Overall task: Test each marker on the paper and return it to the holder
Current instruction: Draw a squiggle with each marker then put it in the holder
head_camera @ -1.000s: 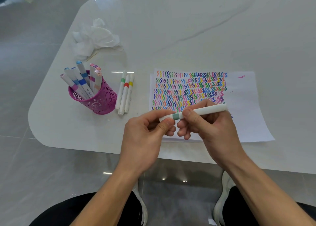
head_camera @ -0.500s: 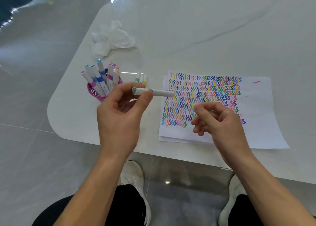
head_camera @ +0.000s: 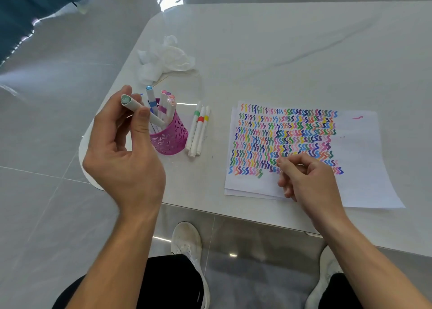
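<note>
My left hand (head_camera: 126,154) pinches a white marker with a pale green cap (head_camera: 140,109) between thumb and fingers, tilted, its lower end over the mouth of the pink holder (head_camera: 170,138). Several capped markers (head_camera: 161,103) stand in that holder. Three white markers with green, red and yellow bands (head_camera: 198,128) lie side by side on the table just right of the holder. The paper (head_camera: 360,145), covered with rows of coloured squiggles, lies to the right. My right hand (head_camera: 308,180) rests over the paper's lower middle, fingers loosely curled, holding nothing.
A crumpled white tissue (head_camera: 166,61) lies behind the holder. The white table (head_camera: 280,51) has a rounded corner at the left, close to the holder, and its near edge runs below the paper. My knees and white shoes are below the edge.
My left hand took the green marker from both hands and carried it left to the holder, tilting its tip down into the mouth. My right hand let go and settled on the paper.
</note>
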